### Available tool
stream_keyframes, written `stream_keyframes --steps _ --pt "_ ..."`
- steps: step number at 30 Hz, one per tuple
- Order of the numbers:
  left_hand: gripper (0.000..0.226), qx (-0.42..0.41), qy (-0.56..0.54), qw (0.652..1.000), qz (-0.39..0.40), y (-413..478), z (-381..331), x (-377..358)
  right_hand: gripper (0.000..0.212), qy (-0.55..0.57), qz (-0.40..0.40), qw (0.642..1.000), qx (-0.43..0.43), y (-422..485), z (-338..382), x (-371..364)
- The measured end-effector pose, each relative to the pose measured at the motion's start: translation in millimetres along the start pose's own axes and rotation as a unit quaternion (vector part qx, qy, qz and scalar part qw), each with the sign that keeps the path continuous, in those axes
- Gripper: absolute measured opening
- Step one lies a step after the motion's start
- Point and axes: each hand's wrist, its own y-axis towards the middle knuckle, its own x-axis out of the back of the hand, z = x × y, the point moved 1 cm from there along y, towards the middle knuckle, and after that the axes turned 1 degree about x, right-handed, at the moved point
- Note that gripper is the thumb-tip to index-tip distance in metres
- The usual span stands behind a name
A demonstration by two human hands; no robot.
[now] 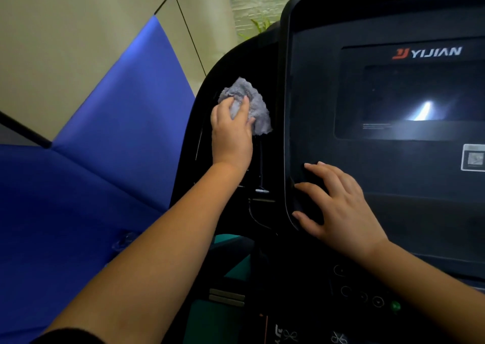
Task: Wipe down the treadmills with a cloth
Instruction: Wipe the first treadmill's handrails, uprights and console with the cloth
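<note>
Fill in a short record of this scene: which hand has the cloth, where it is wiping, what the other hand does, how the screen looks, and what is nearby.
Cloth hand: left hand grips a bunched grey cloth
Wiping spot: black housing, left of and behind the console panel
Other hand: right hand rests on the panel's lower left edge, fingers spread
Screen: screen dark with a bright glare, YIJIAN logo above
Nearby: blue padding to the left

Crumpled grey cloth (pixel 249 107) — against black treadmill (pixel 315 107)
</note>
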Motion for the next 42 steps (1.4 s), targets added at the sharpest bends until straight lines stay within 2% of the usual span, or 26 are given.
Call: stream_keyframes --steps 2,4,7,11,16,19,22,25,28,30,33,35,37,42 --pt "0.031 0.017 -0.079 0.996 -0.031 20 -13 2 0.049 -0.001 -0.001 1.000 0.000 0 0 0" --pt "0.023 -0.017 -0.049 0.997 -0.057 42 -25 -3 0.049 -0.005 -0.003 1.000 0.000 0 1 0" --pt "0.026 -0.063 -0.078 0.995 -0.029 57 -33 -14 0.049 -0.004 -0.006 1.000 0.000 0 0 -1" --pt "0.035 -0.138 -0.047 0.989 0.012 57 -21 -12 0.049 -0.004 -0.005 1.000 0.001 1 0 -1" --pt "0.030 -0.167 -0.030 0.984 0.055 16 -10 4 0.049 -0.009 -0.003 1.000 -0.001 1 0 0" --pt "0.027 -0.143 -0.057 0.980 0.127 -19 -2 8 0.048 -0.005 -0.003 1.000 -0.002 1 0 0" --pt "0.025 -0.057 -0.121 0.956 0.262 -46 2 25 0.049 0.000 0.001 1.000 0.000 0 0 1" --pt "0.026 -0.102 -0.040 0.921 0.373 -66 2 39 0.049 0.003 0.002 1.000 0.001 0 0 1" --pt "0.024 -0.096 0.013 0.905 0.414 -66 -2 50 0.049 0.010 0.001 1.000 0.000 0 0 1" --pt "0.024 -0.027 -0.055 0.935 0.348 -54 -6 58 0.049 0.010 -0.003 1.000 0.001 0 0 1" --pt "0.032 0.035 -0.140 0.982 0.124 -25 -11 62 0.048 0.011 -0.006 1.000 0.004 0 0 0" --pt "0.029 0.044 -0.123 0.991 0.031 -7 -8 53 0.048 0.011 -0.010 1.000 0.003 0 0 0" --pt "0.023 0.033 -0.086 0.996 -0.002 1 -3 40 0.048 0.010 -0.013 1.000 0.002 0 1 0" --pt "0.032 -0.059 0.017 0.998 0.034 -20 6 21 0.048 0.006 -0.013 1.000 0.007 0 -1 -2"
